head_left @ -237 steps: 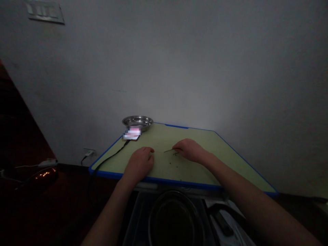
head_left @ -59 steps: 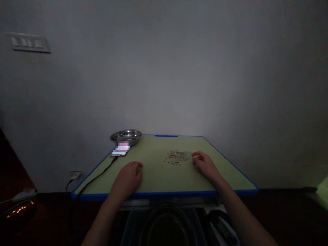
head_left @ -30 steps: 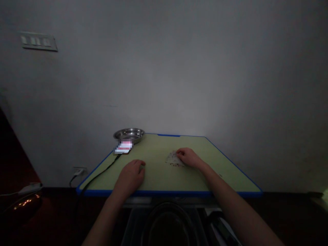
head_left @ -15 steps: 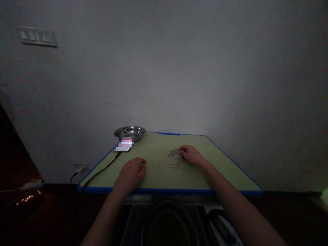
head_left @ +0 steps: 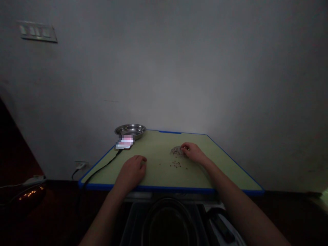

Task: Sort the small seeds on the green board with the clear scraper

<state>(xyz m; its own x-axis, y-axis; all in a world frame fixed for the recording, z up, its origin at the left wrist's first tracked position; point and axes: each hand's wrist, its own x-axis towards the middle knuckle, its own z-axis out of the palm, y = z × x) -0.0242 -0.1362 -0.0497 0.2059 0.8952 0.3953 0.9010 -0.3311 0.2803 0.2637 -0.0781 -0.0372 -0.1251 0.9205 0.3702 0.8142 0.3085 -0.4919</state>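
A small pile of mixed grains or beans (head_left: 176, 150), pale and dark, lies on the yellow-green tabletop (head_left: 156, 147). Over its right edge, my right hand (head_left: 192, 152) has thumb and fingers closed in a pinch; anything between the tips is too small to make out. Several loose reddish-brown beans (head_left: 176, 164) are scattered in front of the pile, and one single bean (head_left: 160, 164) sits off to the left. My left hand (head_left: 132, 171) rests on the table near the front left, fingers loosely bent, thumb apart, holding nothing visible.
A steel bowl (head_left: 139, 131) stands at the back left corner. In front of it lies a phone (head_left: 124, 145) with a lit, blurred screen and a black cable (head_left: 102, 169). Blue trim (head_left: 159, 188) edges the table, which meets a grey wall (head_left: 169, 68). A dark round object (head_left: 169, 222) sits below.
The view has tilted slightly, so the table sits a little higher. My right hand stays at the pile, still pinched. One bean now shows just in front of the pile. My left hand keeps its place.
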